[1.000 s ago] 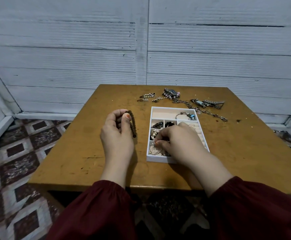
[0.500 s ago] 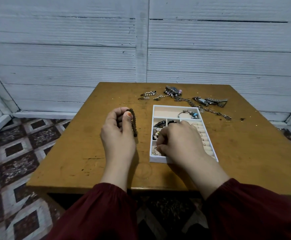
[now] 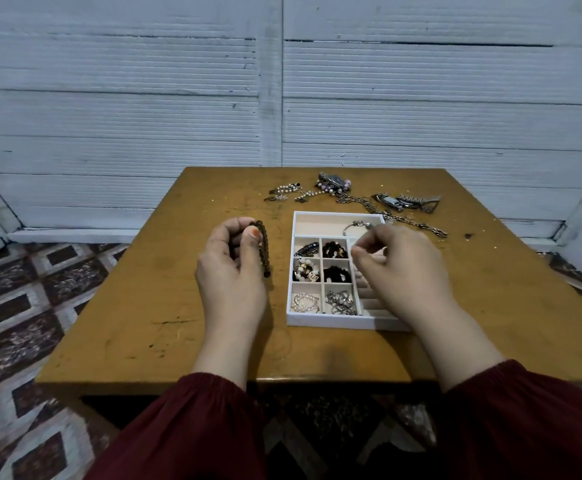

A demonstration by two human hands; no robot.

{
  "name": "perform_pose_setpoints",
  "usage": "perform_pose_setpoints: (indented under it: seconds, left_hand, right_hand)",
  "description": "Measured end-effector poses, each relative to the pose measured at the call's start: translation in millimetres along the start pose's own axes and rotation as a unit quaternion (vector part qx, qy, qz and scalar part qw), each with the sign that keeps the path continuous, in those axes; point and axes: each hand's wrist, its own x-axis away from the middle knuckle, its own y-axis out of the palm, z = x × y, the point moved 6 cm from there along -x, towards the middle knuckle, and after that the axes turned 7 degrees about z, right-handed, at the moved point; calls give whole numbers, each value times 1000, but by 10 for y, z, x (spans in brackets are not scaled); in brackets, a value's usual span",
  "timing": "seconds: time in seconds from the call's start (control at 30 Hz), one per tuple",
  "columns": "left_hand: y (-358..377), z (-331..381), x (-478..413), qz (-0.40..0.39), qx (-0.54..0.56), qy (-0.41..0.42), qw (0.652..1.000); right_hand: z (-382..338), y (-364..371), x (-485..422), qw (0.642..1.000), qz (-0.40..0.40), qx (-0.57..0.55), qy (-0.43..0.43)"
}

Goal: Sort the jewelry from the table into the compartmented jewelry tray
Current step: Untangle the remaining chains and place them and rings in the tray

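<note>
1. The left hand (image 3: pixel 230 271) grips a brown bracelet (image 3: pixel 264 249) at 9 o'clock of the tray (image 3: pixel 334 321).
2. The right hand (image 3: pixel 405 271) hovers over the tray's 3 o'clock section with its fingers curled; any grasp cannot be told.
3. Loose jewelry (image 3: pixel 351 197) lies at 12 o'clock.

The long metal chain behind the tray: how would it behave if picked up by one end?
Likely floppy: the chain lies in a loose wavy line of links. It would probably dangle and may snag, since one end runs into the jewelry pile. Unlikely to roll.
</note>
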Motion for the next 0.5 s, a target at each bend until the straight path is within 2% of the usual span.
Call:
perform_pose_setpoints:
  seconds: [0.1,0.2,0.3,0.43,0.5]
  left_hand:
    - [71,40,46,-10,8,-5,1000]
    - [188,114,91,-30,36,-11,999]
    - [311,194,151,-51,51,-2,997]
    - [454,270,239,-87,76,-5,993]
    - [502,305,268,-102,83,-2,991]
  right_hand:
    - [330,-100,13,998,18,24,56]
    - [628,-103,65,992,-3,66,107]
    - [815,-18,110,991,-26,65,112]
    - [928,212,197,977,-153,126,85]
    - [943,267,209,968,-187,145,78]
